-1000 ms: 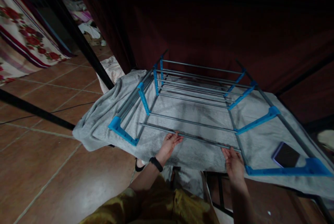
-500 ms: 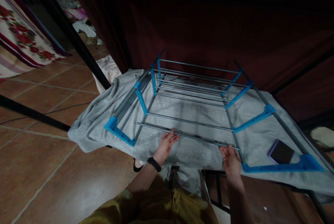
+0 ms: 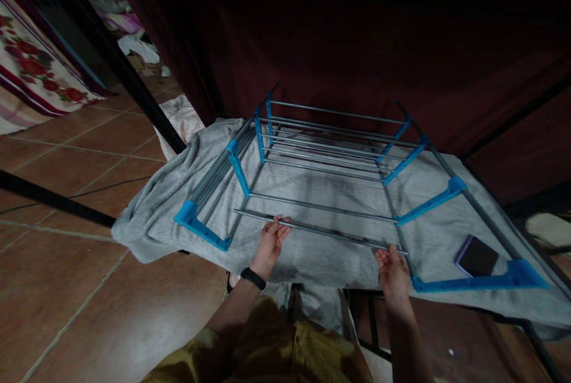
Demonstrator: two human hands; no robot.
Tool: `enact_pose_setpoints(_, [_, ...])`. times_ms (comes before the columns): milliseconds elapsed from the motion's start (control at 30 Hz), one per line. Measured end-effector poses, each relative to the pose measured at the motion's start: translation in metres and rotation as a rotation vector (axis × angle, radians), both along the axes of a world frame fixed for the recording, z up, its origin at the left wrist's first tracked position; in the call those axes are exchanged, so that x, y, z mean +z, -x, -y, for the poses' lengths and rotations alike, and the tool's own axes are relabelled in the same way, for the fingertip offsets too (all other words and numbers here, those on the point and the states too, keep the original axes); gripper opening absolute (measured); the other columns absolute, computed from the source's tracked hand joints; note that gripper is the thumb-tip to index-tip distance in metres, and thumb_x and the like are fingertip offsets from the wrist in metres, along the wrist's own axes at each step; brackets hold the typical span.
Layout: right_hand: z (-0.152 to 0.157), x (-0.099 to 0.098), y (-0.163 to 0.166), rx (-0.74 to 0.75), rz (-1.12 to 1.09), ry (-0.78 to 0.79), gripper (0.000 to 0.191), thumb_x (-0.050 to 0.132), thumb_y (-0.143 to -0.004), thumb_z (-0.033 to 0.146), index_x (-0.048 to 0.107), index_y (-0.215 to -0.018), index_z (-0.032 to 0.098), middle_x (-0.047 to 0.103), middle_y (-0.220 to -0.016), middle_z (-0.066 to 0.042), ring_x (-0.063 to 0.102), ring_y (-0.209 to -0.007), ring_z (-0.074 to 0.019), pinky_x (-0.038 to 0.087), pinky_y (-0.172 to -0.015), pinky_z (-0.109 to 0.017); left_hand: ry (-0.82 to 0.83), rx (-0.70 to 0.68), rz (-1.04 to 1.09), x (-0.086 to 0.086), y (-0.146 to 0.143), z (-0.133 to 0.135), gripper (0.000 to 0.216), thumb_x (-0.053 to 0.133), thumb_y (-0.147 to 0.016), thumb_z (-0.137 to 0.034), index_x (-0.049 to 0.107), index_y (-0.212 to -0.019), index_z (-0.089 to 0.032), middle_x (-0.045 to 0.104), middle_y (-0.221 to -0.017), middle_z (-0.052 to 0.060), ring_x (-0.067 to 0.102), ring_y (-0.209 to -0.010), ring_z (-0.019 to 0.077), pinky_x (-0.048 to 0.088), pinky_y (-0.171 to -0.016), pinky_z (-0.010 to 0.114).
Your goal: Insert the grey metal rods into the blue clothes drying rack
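Note:
A thin grey metal rod (image 3: 330,232) runs between my two hands. My left hand (image 3: 270,238) pinches it left of its middle, leaving its left end free. Close to the rod's right end, my right hand (image 3: 391,264) grips it between thumb and fingers. Beyond the rod lies a rack frame of grey tubes with blue plastic brackets (image 3: 430,201), several crossbars (image 3: 321,206) joining its two sides. The rod's right end is beside the frame's right side tube; whether they touch I cannot tell.
The frame rests on a grey blanket (image 3: 307,258). A phone (image 3: 476,256) lies on the blanket at the right, inside the frame's bracket. Black metal bars (image 3: 53,198) cross the left side above the tiled floor (image 3: 66,288). A dark red curtain (image 3: 334,50) hangs behind.
My left hand has slid a little to the left along the rod. My right hand keeps its hold near the right end, and the view has shifted slightly.

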State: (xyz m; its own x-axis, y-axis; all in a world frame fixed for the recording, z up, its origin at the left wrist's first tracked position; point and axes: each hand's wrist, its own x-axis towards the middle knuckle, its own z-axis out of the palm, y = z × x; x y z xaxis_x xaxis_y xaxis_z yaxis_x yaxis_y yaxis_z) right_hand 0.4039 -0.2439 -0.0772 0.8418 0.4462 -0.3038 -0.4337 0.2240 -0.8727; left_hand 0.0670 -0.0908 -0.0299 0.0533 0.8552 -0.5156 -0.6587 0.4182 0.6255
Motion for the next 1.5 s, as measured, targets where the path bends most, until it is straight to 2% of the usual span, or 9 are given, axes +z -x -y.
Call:
enact_pose_setpoints(133, [0.000,-0.001,0.000,-0.010,-0.022,-0.009,0.043,0.103,-0.077,0.042,0.063,-0.076,0.026,0.073,-0.071,0.006,0.074,-0.065,-0.0140,0.072,-0.083,-0.032,-0.005,0.034,-0.008,0.003,0.008,-0.003,0.005,0.082,-0.102,-0.018,0.078,-0.100,-0.016,0.088,-0.102,0.013,0.086,-0.093,0.0204,0.067,-0.097,0.034])
enact_pose_setpoints(300, [0.004,-0.001,0.001,0.013,0.003,-0.042,0.044,0.105,-0.073,0.037,0.063,-0.076,0.027,0.073,-0.074,0.006,0.078,-0.074,-0.0166,0.072,-0.096,-0.041,-0.020,0.001,-0.002,0.003,0.005,0.000,0.011,0.085,-0.101,-0.019,0.077,-0.094,-0.015,0.088,-0.101,0.013,0.085,-0.091,0.0199,0.066,-0.097,0.034])
enact_pose_setpoints(367, [0.005,-0.001,0.001,0.028,0.015,-0.053,0.044,0.106,-0.071,0.037,0.064,-0.076,0.026,0.074,-0.076,0.006,0.079,-0.077,-0.0164,0.072,-0.099,-0.040,-0.023,-0.001,-0.002,0.003,0.004,0.001,0.013,0.086,-0.100,-0.019,0.076,-0.092,-0.015,0.088,-0.100,0.013,0.084,-0.088,0.0187,0.066,-0.096,0.033])
enact_pose_setpoints(567, [0.006,-0.004,-0.001,0.071,0.014,-0.067,0.042,0.107,-0.068,0.033,0.067,-0.078,0.026,0.078,-0.083,0.006,0.079,-0.079,-0.0152,0.072,-0.092,-0.035,-0.020,0.000,-0.001,0.004,0.004,0.002,0.022,0.090,-0.097,-0.022,0.072,-0.086,-0.017,0.087,-0.096,0.010,0.081,-0.081,0.0162,0.067,-0.088,0.030])
enact_pose_setpoints(833, [0.006,-0.010,-0.004,0.029,-0.015,-0.069,0.041,0.106,-0.070,0.033,0.066,-0.076,0.027,0.077,-0.078,0.006,0.079,-0.077,-0.0157,0.072,-0.096,-0.037,-0.005,0.013,-0.006,0.003,0.003,0.002,0.037,0.101,-0.087,-0.027,0.066,-0.077,-0.019,0.080,-0.078,0.003,0.077,-0.071,0.0137,0.066,-0.080,0.027])
enact_pose_setpoints(1067, [0.007,-0.010,-0.002,0.033,-0.010,-0.091,0.045,0.108,-0.068,0.038,0.066,-0.076,0.027,0.078,-0.079,0.006,0.080,-0.077,-0.0177,0.073,-0.092,-0.040,0.007,0.005,-0.003,0.001,0.003,0.001,0.038,0.102,-0.085,-0.024,0.066,-0.075,-0.019,0.083,-0.082,0.006,0.077,-0.070,0.0132,0.067,-0.082,0.027])
enact_pose_setpoints(1200, [0.007,-0.008,-0.001,0.043,-0.021,-0.103,0.044,0.109,-0.066,0.034,0.068,-0.079,0.026,0.078,-0.084,0.007,0.080,-0.079,-0.0148,0.073,-0.091,-0.034,0.002,-0.005,-0.003,0.000,0.004,0.001,0.038,0.102,-0.084,-0.022,0.065,-0.075,-0.019,0.083,-0.082,0.006,0.077,-0.069,0.0132,0.067,-0.083,0.027])
enact_pose_setpoints(1333, [0.007,-0.008,-0.001,0.064,-0.007,-0.087,0.041,0.107,-0.068,0.032,0.069,-0.083,0.026,0.078,-0.086,0.008,0.079,-0.079,-0.0126,0.071,-0.091,-0.030,0.009,0.006,0.002,-0.001,0.004,0.002,0.035,0.097,-0.090,-0.021,0.065,-0.077,-0.019,0.082,-0.080,0.005,0.077,-0.068,0.0134,0.068,-0.081,0.027])
enact_pose_setpoints(1500, [0.006,-0.007,-0.001,0.046,-0.014,-0.065,0.044,0.107,-0.071,0.035,0.065,-0.081,0.026,0.076,-0.078,0.008,0.076,-0.070,-0.0122,0.071,-0.081,-0.027,-0.003,0.014,0.012,0.001,0.005,0.001,0.023,0.083,-0.104,-0.024,0.068,-0.088,-0.019,0.084,-0.086,0.007,0.081,-0.075,0.0159,0.069,-0.080,0.028])
